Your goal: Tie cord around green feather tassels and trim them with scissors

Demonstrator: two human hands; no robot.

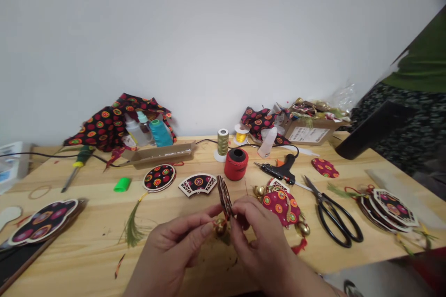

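My left hand (pixel 181 236) and my right hand (pixel 259 232) meet low in the middle over the wooden table (pixel 87 236). Together they hold a small wooden ornament (pixel 225 197) seen edge-on, standing up between the fingertips. A little gold bell (pixel 220 227) with red thread hangs under it, pinched by my left thumb and forefinger. My right fingers are closed on the ornament's lower edge. Just right of my right hand lies a padded red patterned piece (pixel 283 206) with more gold bells (pixel 303 228).
Black scissors (pixel 334 216) and a black glue gun (pixel 283 171) lie to the right. A red thread spool (pixel 236 164), fan-shaped ornament (pixel 198 184) and oval ornament (pixel 159 177) sit behind my hands. Stacked ornaments (pixel 388 206) lie far right, patterned fabric (pixel 104 125) and bottles at the back.
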